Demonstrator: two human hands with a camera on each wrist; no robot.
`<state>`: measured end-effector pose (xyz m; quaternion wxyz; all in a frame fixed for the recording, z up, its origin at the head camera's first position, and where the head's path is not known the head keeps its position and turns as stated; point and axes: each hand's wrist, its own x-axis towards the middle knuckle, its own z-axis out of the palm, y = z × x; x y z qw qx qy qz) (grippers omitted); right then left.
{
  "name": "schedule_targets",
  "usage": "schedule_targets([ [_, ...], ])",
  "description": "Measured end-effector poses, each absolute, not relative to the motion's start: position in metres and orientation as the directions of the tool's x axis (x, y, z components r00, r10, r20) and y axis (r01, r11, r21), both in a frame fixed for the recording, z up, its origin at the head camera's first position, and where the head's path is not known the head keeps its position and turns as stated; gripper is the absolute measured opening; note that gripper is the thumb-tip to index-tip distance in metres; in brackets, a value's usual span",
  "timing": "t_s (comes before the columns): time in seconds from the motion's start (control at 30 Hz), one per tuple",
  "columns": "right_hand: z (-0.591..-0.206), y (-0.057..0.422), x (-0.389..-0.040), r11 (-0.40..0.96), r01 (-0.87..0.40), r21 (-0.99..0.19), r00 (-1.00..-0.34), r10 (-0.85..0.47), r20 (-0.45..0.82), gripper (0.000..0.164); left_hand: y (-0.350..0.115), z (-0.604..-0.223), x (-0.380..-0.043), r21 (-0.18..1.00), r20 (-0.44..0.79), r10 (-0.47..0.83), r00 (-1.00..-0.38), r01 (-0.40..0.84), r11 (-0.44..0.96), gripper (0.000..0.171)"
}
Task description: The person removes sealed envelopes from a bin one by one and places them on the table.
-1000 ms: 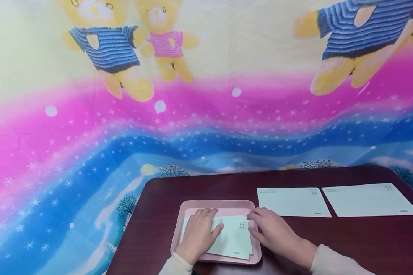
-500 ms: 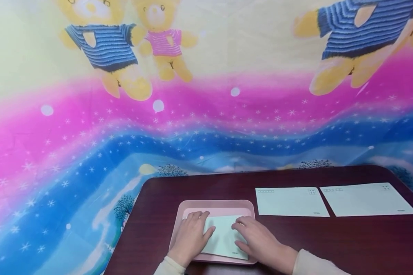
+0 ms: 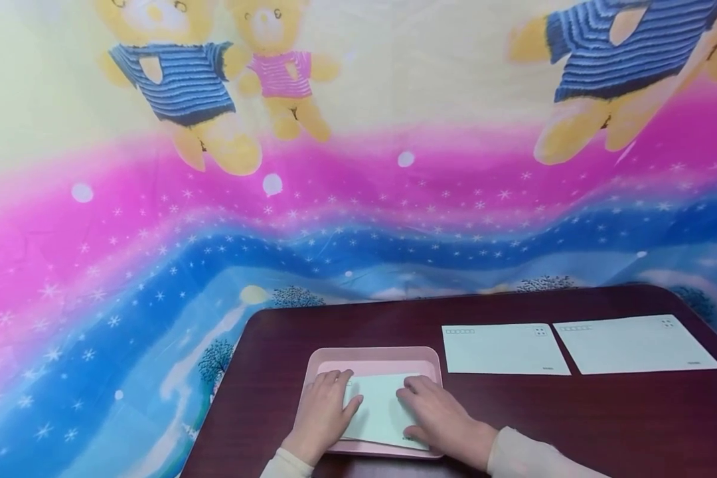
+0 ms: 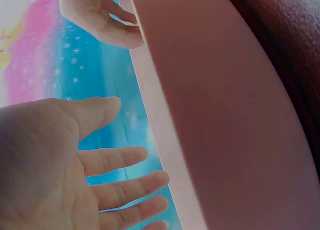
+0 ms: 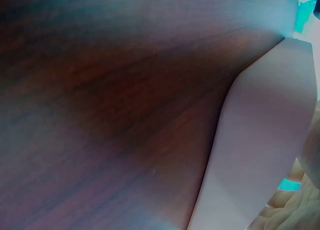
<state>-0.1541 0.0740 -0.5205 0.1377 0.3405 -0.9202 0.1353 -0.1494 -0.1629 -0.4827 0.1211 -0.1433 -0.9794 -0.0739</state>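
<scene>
A pink tray (image 3: pixel 373 354) holds pale green envelopes (image 3: pixel 378 413), lying flat; their left and right ends are covered by the hands. My left hand (image 3: pixel 321 411) is over the left end of the envelopes, fingers extended and thumb apart. In the left wrist view that hand (image 4: pixel 45 160) has straight, spread fingers beside the tray wall (image 4: pixel 220 109). Over the envelopes' right end is my right hand (image 3: pixel 439 415), its fingers loosely bent and its thumb apart from them. The tray wall (image 5: pixel 260 125) partly hides the right fingers in the right wrist view.
Two more envelopes lie side by side on the dark wooden table, a nearer one (image 3: pixel 504 352) right of the tray and another one (image 3: pixel 636 345) farther right. A cloth backdrop (image 3: pixel 358 199) printed with bears hangs behind the table (image 3: pixel 561 405).
My right hand has moved left from the tray's right rim onto the envelopes. The left hand has shifted slightly left and down. The top envelope's right edge is now covered.
</scene>
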Motion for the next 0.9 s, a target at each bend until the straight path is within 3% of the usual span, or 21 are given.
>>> schedule_targets([
  [0.9, -0.517, 0.067, -0.168, 0.777, -0.602, -0.183, -0.792, -0.551, 0.264, 0.085, -0.175, -0.488, -0.146, 0.113, 0.271, 0.251, -0.929, 0.29, 0.95, 0.044],
])
